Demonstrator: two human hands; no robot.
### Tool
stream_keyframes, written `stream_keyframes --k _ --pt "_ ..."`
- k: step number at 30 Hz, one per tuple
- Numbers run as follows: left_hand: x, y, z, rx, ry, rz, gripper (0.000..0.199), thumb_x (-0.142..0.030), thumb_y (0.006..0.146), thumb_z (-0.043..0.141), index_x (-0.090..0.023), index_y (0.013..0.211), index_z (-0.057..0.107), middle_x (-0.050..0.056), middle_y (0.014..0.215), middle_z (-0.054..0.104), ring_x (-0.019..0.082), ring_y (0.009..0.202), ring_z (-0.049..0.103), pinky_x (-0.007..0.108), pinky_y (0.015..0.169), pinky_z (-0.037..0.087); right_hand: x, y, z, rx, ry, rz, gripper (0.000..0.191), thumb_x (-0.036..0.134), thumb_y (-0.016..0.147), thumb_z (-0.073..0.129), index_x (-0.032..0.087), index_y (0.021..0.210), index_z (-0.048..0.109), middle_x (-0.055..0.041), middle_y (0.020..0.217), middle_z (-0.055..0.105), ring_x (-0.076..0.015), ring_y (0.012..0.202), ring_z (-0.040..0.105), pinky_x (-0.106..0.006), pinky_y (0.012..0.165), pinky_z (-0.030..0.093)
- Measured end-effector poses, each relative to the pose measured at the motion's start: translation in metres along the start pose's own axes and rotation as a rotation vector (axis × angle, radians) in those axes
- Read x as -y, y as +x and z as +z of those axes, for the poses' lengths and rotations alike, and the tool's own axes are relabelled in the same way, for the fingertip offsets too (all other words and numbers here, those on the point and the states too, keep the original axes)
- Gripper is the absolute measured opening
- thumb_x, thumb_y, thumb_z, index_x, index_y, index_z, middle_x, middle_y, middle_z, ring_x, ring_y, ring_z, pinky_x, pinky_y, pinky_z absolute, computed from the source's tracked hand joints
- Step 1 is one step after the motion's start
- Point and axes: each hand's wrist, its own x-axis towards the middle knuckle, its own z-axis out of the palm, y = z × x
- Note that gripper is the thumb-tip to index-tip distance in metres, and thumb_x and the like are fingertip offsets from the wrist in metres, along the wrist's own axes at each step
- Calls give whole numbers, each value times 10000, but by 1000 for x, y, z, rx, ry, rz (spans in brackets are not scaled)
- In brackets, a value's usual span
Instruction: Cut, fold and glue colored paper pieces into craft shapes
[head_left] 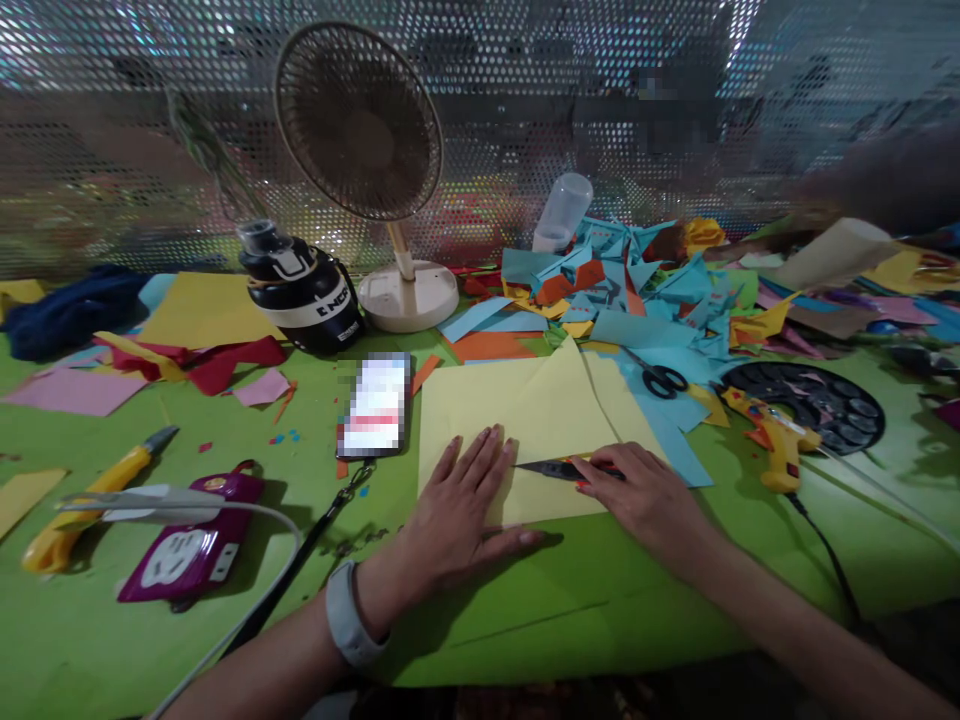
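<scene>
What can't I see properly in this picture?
All in the head view:
- Phone: screen blurred into squares.
- Pointed tool: right hand covers part of its handle.
- Black bottle: lettering curves out of sight.
- Purple thing: cut off by the right edge.
- Beyond the mesh: too blurred.

Matt, smooth yellow paper (pixel 551 385) under the left hand (pixel 469 495) — dark metal blades (pixel 551 468) at the right hand (pixel 634 490); left of the left hand, a glossy purple plastic box (pixel 191 545) on a smooth green tabletop (pixel 300 620).
</scene>
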Motion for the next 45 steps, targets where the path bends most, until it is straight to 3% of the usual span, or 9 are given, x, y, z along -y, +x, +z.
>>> stream_keyframes --k 5,10,18,27,34,39,42,45 --pt "11 -13 -8 -39 61 -37 940 -704 887 358 -179 1528 -88 145 1593 150 294 1460 149 471 1175 80 -1 0 -1 -1 1 -7 264 231 907 597 151 1147 674 -99 907 650 -192 832 603 -321 715 512" --pt "15 -25 -9 12 92 -4 908 -681 904 350 -160 1534 -44 140 1587 182 291 1449 198 460 1172 91 2 2 1 -19 -5 -13 250 205 925 557 126 1132 673 -99 885 643 -196 807 598 -330 695 509" --pt "11 -23 -10 34 89 -30 911 -691 898 350 -162 1534 -33 136 1583 192 287 1450 196 467 1169 102 16 20 7 -35 26 -13 223 175 908 574 102 1091 678 -103 886 650 -213 824 596 -344 687 508" --pt "11 -23 -12 56 57 -34 917 -694 901 332 -174 1527 -91 132 1590 156 301 1451 183 488 1170 103 12 11 2 21 37 -53 275 203 907 586 113 1156 660 -110 906 653 -212 832 597 -353 709 518" --pt "11 -24 -12 38 -14 -47 988 -711 875 378 -184 1512 -163 169 1584 148 317 1442 209 510 1168 123 24 25 6 11 35 -34 256 181 918 560 114 1139 669 -120 915 660 -218 841 600 -358 695 525" --pt "8 -24 -11 19 -26 -53 966 -709 874 385 -167 1530 -73 167 1581 158 311 1445 195 510 1172 116 27 24 5 15 36 -66 273 180 906 585 130 1163 661 -109 909 662 -210 835 602 -348 696 521" --pt "9 -22 -19 77 -66 -85 950 -716 872 375 -106 1530 63 184 1568 184 314 1446 190 539 1165 141 26 21 4 17 28 -65 270 178 894 602 114 1148 667 -110 895 659 -207 817 596 -340 680 520" --pt "22 -15 -32 144 -176 -97 712 -598 959 303 -123 1488 283 145 1540 296 260 1426 275 503 1157 232 25 21 5 16 28 -73 262 169 902 587 116 1146 667 -112 894 657 -200 811 591 -326 670 516"
